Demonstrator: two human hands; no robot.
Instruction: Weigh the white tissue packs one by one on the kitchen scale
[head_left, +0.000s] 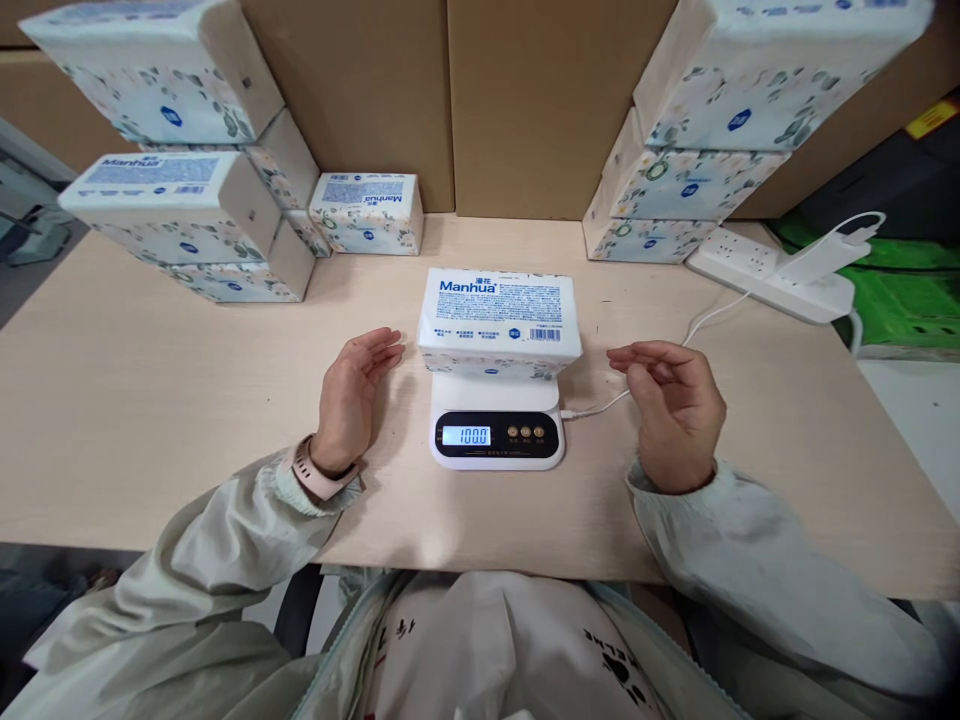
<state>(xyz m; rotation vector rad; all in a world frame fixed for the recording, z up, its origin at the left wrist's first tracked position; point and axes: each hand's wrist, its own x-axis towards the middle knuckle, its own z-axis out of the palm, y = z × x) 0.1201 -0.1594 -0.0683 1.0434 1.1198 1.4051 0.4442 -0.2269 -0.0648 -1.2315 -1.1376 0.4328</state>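
A white and blue tissue pack [499,320] marked "Manhua" lies flat on a white digital scale [495,395] in the middle of the table. The lit display on the scale reads 100.0. To the left of the pack, my left hand [354,395] rests at the table with fingers apart and nothing in them; a pink band circles that wrist. My right hand [671,405] is on the other side, palm turned inward, fingers loosely curved and holding nothing. Neither hand touches the pack or the scale.
Tissue packs are stacked at the back left [187,210] and back right [690,185]. A single pack [367,215] sits beside the left stack. Cardboard [555,110] stands behind the table. A white power strip [776,270] lies at right, with a cable [712,318] nearby.
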